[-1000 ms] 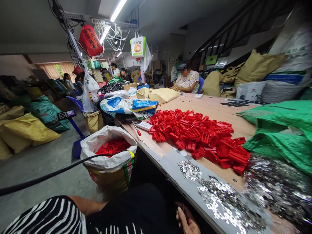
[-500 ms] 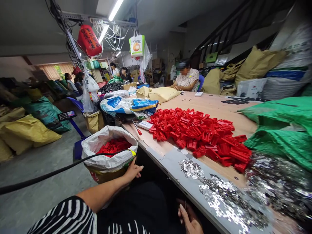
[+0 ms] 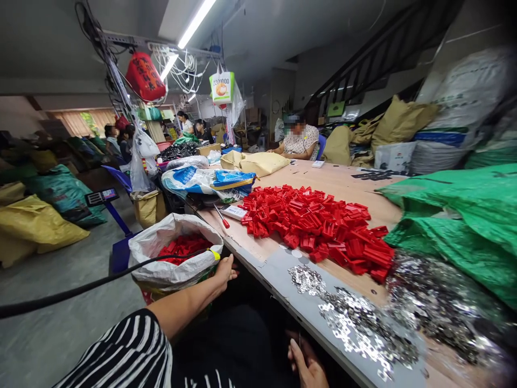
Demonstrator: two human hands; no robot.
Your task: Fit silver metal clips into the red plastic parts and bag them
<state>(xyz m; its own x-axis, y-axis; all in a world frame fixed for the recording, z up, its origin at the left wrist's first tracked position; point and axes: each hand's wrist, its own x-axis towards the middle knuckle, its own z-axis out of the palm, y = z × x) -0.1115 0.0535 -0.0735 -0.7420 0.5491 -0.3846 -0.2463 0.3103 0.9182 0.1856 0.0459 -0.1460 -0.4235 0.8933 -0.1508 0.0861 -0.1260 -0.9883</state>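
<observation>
My left hand [image 3: 225,270] is beside the right side of a white woven sack [image 3: 139,249], between the sack and the table edge. Its fingers are loosely bent and apart, and nothing shows in them. Small red plastic parts [image 3: 180,249] lie inside the sack. Low in front of my lap, next to the table edge, my right hand [image 3: 306,362] is closed, thumb against fingers. A thin sliver shows at its fingertips, too small and dark to name. On the table are a heap of red plastic parts [image 3: 307,218] and small shiny metal pieces [image 3: 359,323].
A black cable [image 3: 100,280] crosses in front of the sack. Near the table edge lie a red-handled screwdriver [image 3: 223,218] and a white box [image 3: 235,212]. A green woven bag [image 3: 456,215] covers the right side. Across the table sits a person [image 3: 301,141].
The view has swung slightly right, so the scene sits further left. My left hand has turned, its fingers now less extended than before. My right hand keeps its pinch low by the table.
</observation>
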